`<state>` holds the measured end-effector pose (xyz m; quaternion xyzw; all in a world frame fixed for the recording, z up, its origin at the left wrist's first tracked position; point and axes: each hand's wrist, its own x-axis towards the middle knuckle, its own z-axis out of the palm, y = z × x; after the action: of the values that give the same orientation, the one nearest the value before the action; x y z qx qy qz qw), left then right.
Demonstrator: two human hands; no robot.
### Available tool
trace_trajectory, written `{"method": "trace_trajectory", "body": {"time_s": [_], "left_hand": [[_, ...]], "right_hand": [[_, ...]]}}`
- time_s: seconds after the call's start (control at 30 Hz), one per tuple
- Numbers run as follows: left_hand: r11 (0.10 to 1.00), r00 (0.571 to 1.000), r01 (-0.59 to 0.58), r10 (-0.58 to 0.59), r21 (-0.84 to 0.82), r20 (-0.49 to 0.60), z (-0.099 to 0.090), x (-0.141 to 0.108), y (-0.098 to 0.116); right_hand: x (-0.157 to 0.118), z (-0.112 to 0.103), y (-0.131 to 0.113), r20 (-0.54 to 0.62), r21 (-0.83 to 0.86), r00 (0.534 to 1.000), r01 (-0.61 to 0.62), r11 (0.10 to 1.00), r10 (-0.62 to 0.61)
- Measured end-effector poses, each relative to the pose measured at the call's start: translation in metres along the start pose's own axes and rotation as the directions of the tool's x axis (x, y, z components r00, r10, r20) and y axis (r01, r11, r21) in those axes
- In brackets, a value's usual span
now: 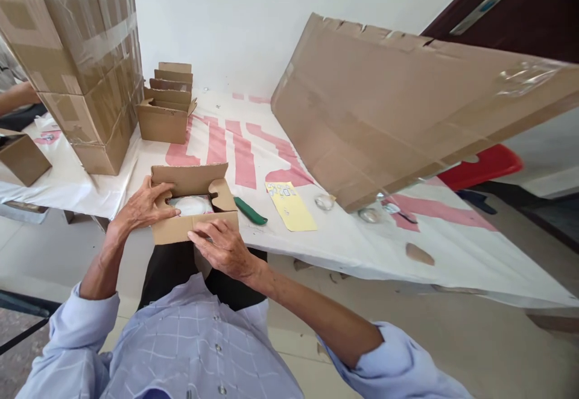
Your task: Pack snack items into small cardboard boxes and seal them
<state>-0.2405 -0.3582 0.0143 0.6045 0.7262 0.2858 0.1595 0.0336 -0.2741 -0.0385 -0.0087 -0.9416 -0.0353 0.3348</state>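
A small open cardboard box [174,230] sits at the table's near edge, its back flap raised. Inside it lies a white, rounded item [192,204] with some pink at its edge; its kind I cannot make out. My left hand [145,206] grips the box's left side, thumb and fingers reaching over the rim. With its fingers bent against the front wall, my right hand [224,248] holds the box near its front right corner. A green-handled tool [250,210], perhaps a utility knife, lies just right of the box.
Stacked taped cartons [90,73] stand at the left, beside a row of open small boxes [163,121]. A large cardboard sheet [389,103] leans across the right. Yellow paper [292,207] and clear tape rolls [324,201] lie nearby. Another person's arm [18,97] shows far left.
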Motion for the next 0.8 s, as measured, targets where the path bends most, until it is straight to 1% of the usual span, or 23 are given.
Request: {"method": "trace_trajectory", "body": {"time_s": [0.07,0.13,0.2,0.27,0.37,0.43,0.5,0.57,0.63,0.7,0.73,0.8], "left_hand": [[0.997,1.000,0.025,-0.025,0.071,-0.003,0.000,0.004,0.005],[0.998,1.000,0.007,-0.007,0.063,-0.006,-0.002,0.005,0.007],[0.998,0.998,-0.059,0.059,-0.026,-0.027,-0.004,0.002,0.006],[0.978,0.992,-0.115,0.105,-0.173,-0.069,-0.008,-0.003,0.001],[0.910,0.985,-0.143,0.095,-0.388,-0.141,-0.013,-0.011,-0.011],[0.889,0.978,-0.142,0.059,-0.434,-0.198,-0.014,-0.015,-0.019],[0.901,0.968,-0.126,0.020,-0.416,-0.249,-0.012,-0.018,-0.025],[0.914,0.962,-0.104,-0.009,-0.393,-0.275,-0.008,-0.021,-0.030],[0.915,0.958,-0.093,-0.025,-0.392,-0.286,-0.003,-0.024,-0.033],[0.909,0.953,-0.077,-0.053,-0.410,-0.298,0.004,-0.026,-0.036],[0.904,0.950,-0.066,-0.073,-0.423,-0.304,0.007,-0.028,-0.038],[0.889,0.944,-0.041,-0.115,-0.455,-0.309,0.013,-0.030,-0.040]], "right_hand": [[-0.005,0.005,0.000,-0.017,0.017,1.000,-0.002,1.000,0.002],[-0.007,0.007,-0.001,-0.023,0.042,1.000,-0.015,0.999,0.016],[-0.005,0.004,0.000,-0.012,0.087,0.999,-0.037,0.996,0.038],[0.003,-0.002,0.004,0.017,0.148,0.998,-0.067,0.987,0.065],[0.021,-0.014,0.020,0.112,0.193,0.988,-0.126,0.973,0.105],[0.032,-0.022,0.033,0.220,0.179,0.968,-0.163,0.970,0.122],[0.041,-0.029,0.043,0.332,0.138,0.934,-0.191,0.972,0.137],[0.047,-0.038,0.048,0.386,0.057,0.907,-0.207,0.977,0.169],[0.048,-0.049,0.049,0.367,-0.066,0.901,-0.221,0.973,0.230],[0.047,-0.059,0.051,0.322,-0.203,0.896,-0.251,0.946,0.307],[0.046,-0.063,0.053,0.315,-0.263,0.885,-0.267,0.927,0.344],[0.044,-0.066,0.061,0.352,-0.342,0.848,-0.278,0.898,0.397]]}}
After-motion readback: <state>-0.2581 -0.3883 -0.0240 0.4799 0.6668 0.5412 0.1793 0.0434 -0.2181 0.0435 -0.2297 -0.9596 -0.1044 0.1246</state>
